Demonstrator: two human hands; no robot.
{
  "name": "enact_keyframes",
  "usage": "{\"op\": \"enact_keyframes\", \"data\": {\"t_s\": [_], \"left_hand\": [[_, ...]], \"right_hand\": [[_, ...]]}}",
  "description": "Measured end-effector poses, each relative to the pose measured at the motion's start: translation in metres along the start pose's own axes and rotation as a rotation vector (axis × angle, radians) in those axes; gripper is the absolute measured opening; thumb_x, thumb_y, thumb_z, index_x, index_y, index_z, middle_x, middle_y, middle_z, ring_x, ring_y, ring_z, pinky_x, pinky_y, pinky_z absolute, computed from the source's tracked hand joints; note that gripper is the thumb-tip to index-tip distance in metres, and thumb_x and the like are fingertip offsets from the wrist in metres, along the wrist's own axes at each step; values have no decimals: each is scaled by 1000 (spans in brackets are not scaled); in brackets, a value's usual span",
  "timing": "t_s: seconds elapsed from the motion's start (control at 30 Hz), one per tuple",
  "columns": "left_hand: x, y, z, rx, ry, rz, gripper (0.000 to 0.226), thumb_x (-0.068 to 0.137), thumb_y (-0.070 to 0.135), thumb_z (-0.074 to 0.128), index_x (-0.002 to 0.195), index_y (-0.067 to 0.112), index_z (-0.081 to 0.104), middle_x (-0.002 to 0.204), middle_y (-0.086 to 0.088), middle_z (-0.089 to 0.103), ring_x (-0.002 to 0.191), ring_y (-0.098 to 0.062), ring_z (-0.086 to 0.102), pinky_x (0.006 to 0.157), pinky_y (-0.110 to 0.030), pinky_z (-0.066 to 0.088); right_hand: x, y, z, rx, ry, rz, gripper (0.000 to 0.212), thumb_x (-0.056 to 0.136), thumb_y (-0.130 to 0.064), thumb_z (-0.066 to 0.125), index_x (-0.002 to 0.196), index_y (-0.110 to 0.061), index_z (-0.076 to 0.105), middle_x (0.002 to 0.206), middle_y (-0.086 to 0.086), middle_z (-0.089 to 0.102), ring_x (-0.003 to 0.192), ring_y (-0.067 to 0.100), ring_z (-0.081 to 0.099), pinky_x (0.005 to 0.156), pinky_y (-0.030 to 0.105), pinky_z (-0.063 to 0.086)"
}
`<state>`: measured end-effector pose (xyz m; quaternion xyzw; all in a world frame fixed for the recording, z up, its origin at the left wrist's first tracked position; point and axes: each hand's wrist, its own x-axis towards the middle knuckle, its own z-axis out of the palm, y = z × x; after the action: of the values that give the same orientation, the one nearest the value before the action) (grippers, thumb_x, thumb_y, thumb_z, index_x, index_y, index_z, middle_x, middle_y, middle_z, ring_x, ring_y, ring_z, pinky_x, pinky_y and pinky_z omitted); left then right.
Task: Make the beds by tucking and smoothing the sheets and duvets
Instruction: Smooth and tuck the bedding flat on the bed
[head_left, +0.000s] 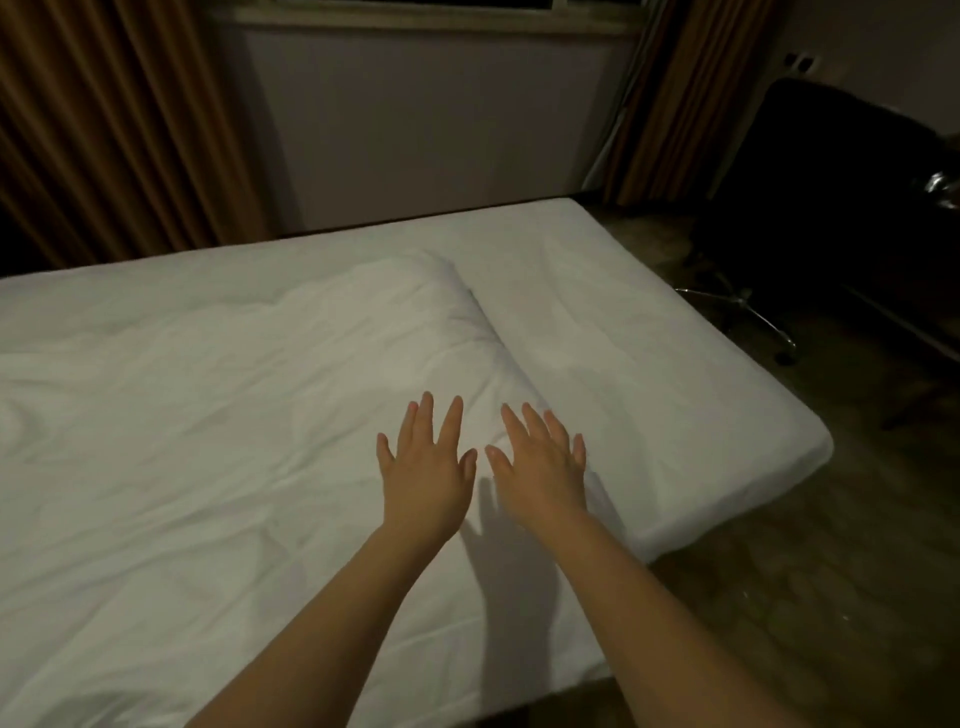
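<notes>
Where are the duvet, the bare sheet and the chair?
duvet (234, 389), head view, its wrinkled top.
sheet (623, 322), head view, bare part right of the duvet.
chair (831, 171), head view, its dark back.

Left hand and right hand, fingers spread, lie flat on the white duvet

duvet lying on sheet, covering frame left and centre | left hand and right hand stretching side by side over duvet, lower centre | office chair standing upper right
</notes>
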<state>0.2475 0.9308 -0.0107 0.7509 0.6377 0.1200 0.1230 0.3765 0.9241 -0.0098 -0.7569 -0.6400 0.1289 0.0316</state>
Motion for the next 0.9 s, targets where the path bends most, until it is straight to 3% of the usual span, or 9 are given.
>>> {"op": "enact_keyframes", "data": {"t_s": [0.3,0.6,0.9], "left_hand": [[65,75,62,-21,-29,-136,59,100,45,29,150,30,1,159,-4,-3,146,-23,-2,115,-49,5],[230,139,109,-152,26,-292,61,100,43,29,150,29,-2,159,-6,-5,146,-23,-3,115,-49,3],[317,133,103,-31,75,-435,63,99,47,28,150,29,-3,159,-6,-4,146,-23,-1,115,-48,6]], "right_hand": [[75,81,1,17,-115,-136,61,98,-53,28,152,-35,5,161,-5,2,147,21,0,117,48,1],[247,162,-48,10,-151,-240,58,100,-50,28,152,-32,8,161,-4,7,147,18,3,119,44,4],[382,146,-63,77,-262,-478,57,101,-49,28,152,-28,14,158,-2,19,146,18,13,119,44,9]]}}
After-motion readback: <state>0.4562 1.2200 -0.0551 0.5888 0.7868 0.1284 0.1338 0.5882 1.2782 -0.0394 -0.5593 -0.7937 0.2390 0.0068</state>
